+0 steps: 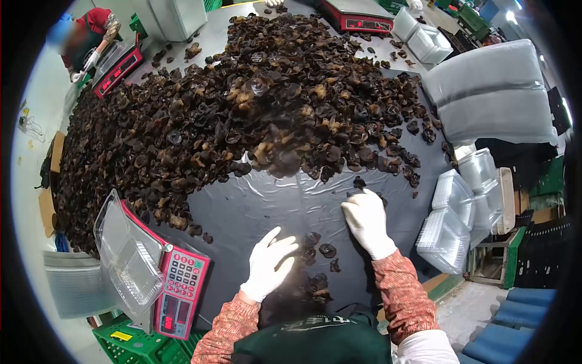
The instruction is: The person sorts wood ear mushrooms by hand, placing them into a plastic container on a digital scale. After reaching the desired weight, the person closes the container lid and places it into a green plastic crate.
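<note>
A large heap of dark brown wood ear mushrooms covers most of the dark sheeted table. My left hand, in a white glove, is held over the near part of the table with its fingers apart and nothing in them. Just right of it lie several loose mushroom pieces. Farther right, my white-gloved right hand is by the heap's near edge with its fingers curled down. A small dark mushroom piece shows right at its fingertips. What those fingers hold, if anything, is hidden.
At left, a red scale carries a clear plastic box. Stacked clear trays and a bagged pack stand at right. Another red scale is at the back. At upper left, a co-worker works beside a scale.
</note>
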### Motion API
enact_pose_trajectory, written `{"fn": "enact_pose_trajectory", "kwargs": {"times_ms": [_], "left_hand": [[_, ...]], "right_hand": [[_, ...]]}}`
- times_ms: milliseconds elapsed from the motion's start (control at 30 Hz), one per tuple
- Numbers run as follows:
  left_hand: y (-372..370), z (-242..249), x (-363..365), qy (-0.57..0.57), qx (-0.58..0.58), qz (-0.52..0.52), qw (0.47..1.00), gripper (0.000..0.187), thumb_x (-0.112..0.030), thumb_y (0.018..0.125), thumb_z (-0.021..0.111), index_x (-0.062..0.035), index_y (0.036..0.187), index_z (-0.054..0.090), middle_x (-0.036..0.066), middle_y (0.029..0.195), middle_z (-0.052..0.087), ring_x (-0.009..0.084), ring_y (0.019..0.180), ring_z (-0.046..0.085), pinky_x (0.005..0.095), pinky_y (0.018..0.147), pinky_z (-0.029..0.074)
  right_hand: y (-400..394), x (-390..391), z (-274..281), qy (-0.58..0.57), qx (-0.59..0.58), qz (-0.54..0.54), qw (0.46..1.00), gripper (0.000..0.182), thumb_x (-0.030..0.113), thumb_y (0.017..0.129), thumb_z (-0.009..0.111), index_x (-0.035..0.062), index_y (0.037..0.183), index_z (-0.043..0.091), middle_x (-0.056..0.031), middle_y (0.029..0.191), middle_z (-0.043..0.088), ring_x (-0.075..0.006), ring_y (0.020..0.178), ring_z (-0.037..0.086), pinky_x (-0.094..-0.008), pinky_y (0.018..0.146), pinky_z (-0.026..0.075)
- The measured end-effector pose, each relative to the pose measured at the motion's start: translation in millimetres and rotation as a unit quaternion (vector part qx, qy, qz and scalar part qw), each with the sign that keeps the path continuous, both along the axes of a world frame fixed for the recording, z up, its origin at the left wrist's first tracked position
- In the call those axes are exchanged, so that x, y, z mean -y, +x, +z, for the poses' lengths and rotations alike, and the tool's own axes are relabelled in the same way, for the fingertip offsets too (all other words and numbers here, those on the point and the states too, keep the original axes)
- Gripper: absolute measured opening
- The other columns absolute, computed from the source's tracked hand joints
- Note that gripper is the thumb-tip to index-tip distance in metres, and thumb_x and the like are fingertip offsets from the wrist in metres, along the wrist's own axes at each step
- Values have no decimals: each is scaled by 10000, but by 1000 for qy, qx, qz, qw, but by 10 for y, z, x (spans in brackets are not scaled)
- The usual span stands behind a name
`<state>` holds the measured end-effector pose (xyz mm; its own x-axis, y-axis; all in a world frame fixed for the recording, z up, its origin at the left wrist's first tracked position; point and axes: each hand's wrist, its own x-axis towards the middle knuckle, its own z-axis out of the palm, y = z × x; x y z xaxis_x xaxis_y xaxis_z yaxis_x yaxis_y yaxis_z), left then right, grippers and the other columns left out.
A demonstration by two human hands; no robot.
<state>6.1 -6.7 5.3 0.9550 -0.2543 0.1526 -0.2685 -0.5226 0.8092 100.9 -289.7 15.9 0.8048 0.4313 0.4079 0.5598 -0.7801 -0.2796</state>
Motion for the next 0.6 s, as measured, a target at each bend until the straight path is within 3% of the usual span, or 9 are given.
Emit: {"fn": "enact_pose_trajectory", "kwargs": {"times_ms": [100,200,367,467,500,600], "left_hand": [[31,45,-62,-23,-19,-13,999,407,-56,822,689,-88,1228,698,92,1335,664,358,1353,511,451,1121,418],[102,146,-90,-66,-51,-23,996,511,-64,852,684,-72,1358,613,143,1441,574,330,1371,501,422,1144,389],[290,318,150,63,43,-109,991,572,-201,865,733,-58,1395,572,150,1422,578,363,1349,501,456,1150,378],[272,273,268,79,67,-120,987,405,-205,856,747,-74,1233,679,115,1239,675,311,1242,586,486,1130,401],[253,276,258,66,56,-123,989,350,-190,858,743,-80,1187,698,105,1193,687,299,1216,600,491,1126,407],[179,257,130,30,23,-116,993,218,-146,863,732,-92,1074,741,81,1081,711,271,1150,631,501,1115,424]], "right_hand": [[-287,249,85,-15,46,-94,994,326,32,768,783,105,1076,703,-77,1169,665,-281,1151,620,-497,1083,424],[-382,267,144,-5,55,-81,995,335,30,784,770,79,1103,680,-88,1173,662,-288,1139,622,-503,1079,421],[-83,213,77,39,74,-209,974,311,150,835,752,70,1125,672,-92,1133,649,-281,1102,604,-519,1097,386],[219,196,-24,9,34,-209,977,255,199,838,751,105,1069,693,-68,1049,631,-269,1056,591,-511,1105,376],[321,229,-45,-10,77,-182,980,159,174,821,752,104,954,699,-62,923,628,-273,938,604,-457,993,450],[265,188,271,128,13,-189,973,95,141,810,744,87,865,687,-64,836,640,-279,838,616,-414,832,482]]}}
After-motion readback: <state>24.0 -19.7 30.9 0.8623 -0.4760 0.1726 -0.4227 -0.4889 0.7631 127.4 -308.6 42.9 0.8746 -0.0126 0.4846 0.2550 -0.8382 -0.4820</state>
